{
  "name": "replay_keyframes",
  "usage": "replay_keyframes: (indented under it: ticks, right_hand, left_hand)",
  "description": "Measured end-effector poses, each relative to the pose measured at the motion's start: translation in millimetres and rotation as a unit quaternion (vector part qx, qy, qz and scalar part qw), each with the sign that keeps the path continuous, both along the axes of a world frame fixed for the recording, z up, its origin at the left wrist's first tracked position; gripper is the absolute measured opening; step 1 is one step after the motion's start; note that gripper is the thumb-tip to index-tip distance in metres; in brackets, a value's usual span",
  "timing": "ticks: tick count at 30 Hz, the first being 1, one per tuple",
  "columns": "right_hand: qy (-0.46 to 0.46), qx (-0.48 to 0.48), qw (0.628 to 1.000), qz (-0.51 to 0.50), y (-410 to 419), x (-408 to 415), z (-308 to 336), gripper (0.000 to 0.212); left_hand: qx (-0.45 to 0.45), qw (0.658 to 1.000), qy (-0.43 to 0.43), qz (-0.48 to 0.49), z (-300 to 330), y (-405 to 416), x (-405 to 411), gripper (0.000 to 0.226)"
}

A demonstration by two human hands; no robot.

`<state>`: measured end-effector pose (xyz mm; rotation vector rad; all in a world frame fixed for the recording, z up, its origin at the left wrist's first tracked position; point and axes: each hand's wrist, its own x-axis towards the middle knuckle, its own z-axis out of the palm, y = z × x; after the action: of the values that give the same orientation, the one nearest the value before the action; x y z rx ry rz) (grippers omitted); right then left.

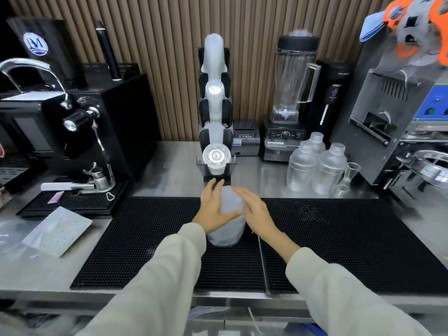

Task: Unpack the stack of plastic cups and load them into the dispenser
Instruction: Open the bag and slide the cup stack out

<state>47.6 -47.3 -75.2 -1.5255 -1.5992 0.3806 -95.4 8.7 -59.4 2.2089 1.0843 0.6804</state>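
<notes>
A stack of frosted plastic cups stands upright on the black bar mat, seen from above. My left hand wraps its left side, thumb across the front. My right hand lies with flat fingers against the stack's right side and top. Straight behind stands the black cup dispenser with three tiers, each holding cups or lids; a clear lid faces me in the lowest tier.
A black espresso machine stands at left. An empty plastic sleeve lies on the steel counter at left. At right are a blender, clear shaker bottles and a cup sealing machine.
</notes>
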Motion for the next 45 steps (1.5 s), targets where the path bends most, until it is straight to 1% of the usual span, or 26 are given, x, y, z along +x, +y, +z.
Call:
replay_keyframes:
  ticks: [4, 6, 9, 11, 15, 18, 20, 21, 22, 23, 25, 26, 27, 28, 29, 31, 32, 33, 35, 36, 38, 39, 41, 43, 44, 45]
  right_hand:
    - [0.029, -0.096, 0.994, 0.048, -6, 5, -20, 0.061]
    - [0.036, -0.127, 0.99, 0.043, -7, 8, -24, 0.066]
    - [0.055, -0.148, 0.987, 0.029, -5, 7, -21, 0.066]
    - [0.117, -0.164, 0.979, 0.018, -4, 5, -18, 0.059]
    - [0.324, -0.146, 0.935, 0.012, -5, 7, -25, 0.046]
    - [0.441, -0.117, 0.89, 0.015, -12, 11, -39, 0.039]
    - [0.48, -0.121, 0.869, 0.007, -17, 10, -47, 0.044]
    - [0.475, -0.123, 0.871, -0.011, -19, 9, -50, 0.046]
    - [0.45, -0.123, 0.884, -0.034, -19, 7, -50, 0.045]
    - [0.389, -0.124, 0.911, -0.065, -17, 6, -47, 0.041]
    - [0.183, -0.151, 0.966, -0.107, -7, 6, -42, 0.026]
    - [0.09, -0.185, 0.973, -0.103, -1, 7, -39, 0.021]
    - [0.034, -0.228, 0.968, -0.097, 2, 7, -31, 0.018]
    - [0.006, -0.263, 0.96, -0.098, 5, 9, -24, 0.017]
    - [-0.004, -0.283, 0.954, -0.102, 8, 11, -15, 0.019]
    - [0.01, -0.26, 0.956, -0.138, 11, 19, 5, 0.039]
    - [0.027, -0.223, 0.962, -0.152, 11, 22, 16, 0.049]
    - [0.051, -0.18, 0.972, -0.14, 11, 23, 27, 0.055]
    - [0.113, -0.108, 0.986, -0.061, 11, 18, 42, 0.051]
    - [0.135, -0.106, 0.985, -0.02, 11, 12, 44, 0.047]
    - [0.123, -0.143, 0.982, 0.018, 13, 0, 36, 0.054]
    - [0.124, -0.163, 0.979, 0.017, 14, -5, 28, 0.059]
    - [0.169, -0.174, 0.97, 0.001, 13, -11, 15, 0.064]
    - [0.212, -0.173, 0.962, -0.01, 13, -11, 6, 0.068]
    - [0.212, -0.176, 0.961, -0.007, 12, -11, 3, 0.074]
    - [0.2, -0.179, 0.963, -0.004, 11, -11, -1, 0.086]
  left_hand:
    - [-0.101, 0.994, -0.046, 0.022, -12, 4, -2, 0.113]
    - [-0.121, 0.99, -0.062, 0.031, -20, 6, -2, 0.123]
    - [-0.129, 0.988, -0.081, 0.038, -30, 3, -1, 0.122]
    - [-0.134, 0.985, -0.103, 0.038, -37, 3, 0, 0.117]
    - [-0.141, 0.982, -0.122, 0.031, -39, 5, 1, 0.109]
    - [-0.138, 0.982, -0.127, 0.026, -38, 4, -1, 0.112]
    - [-0.139, 0.982, -0.126, 0.032, -41, 3, -3, 0.12]
    - [-0.14, 0.981, -0.126, 0.036, -45, 2, -4, 0.124]
    - [-0.143, 0.981, -0.127, 0.045, -50, 0, -4, 0.126]
    - [-0.148, 0.979, -0.129, 0.054, -53, -2, -5, 0.124]
    - [-0.157, 0.979, -0.105, 0.071, -57, -4, -6, 0.117]
    - [-0.155, 0.983, -0.061, 0.082, -56, -2, -7, 0.115]
    - [-0.149, 0.985, 0.0, 0.09, -56, 1, -8, 0.117]
    - [-0.145, 0.984, 0.055, 0.09, -52, 2, -11, 0.12]
    - [-0.14, 0.982, 0.09, 0.085, -48, 6, -13, 0.126]
    - [-0.122, 0.985, 0.097, 0.07, -38, 13, -18, 0.136]
    - [-0.115, 0.989, 0.075, 0.051, -31, 15, -20, 0.139]
    - [-0.115, 0.992, 0.034, 0.025, -22, 15, -22, 0.141]
    - [-0.124, 0.99, -0.071, -0.014, -4, 15, -21, 0.138]
    - [-0.125, 0.987, -0.096, -0.022, 2, 16, -18, 0.135]
    - [-0.132, 0.986, -0.092, -0.035, 2, 16, -13, 0.134]
    - [-0.136, 0.987, -0.083, -0.033, -2, 15, -11, 0.136]
    - [-0.143, 0.987, -0.069, -0.012, -18, 13, -12, 0.135]
    - [-0.143, 0.987, -0.075, 0.013, -26, 11, -15, 0.122]
    - [-0.138, 0.987, -0.08, 0.016, -30, 11, -16, 0.114]
    - [-0.143, 0.987, -0.079, 0.005, -33, 11, -17, 0.11]
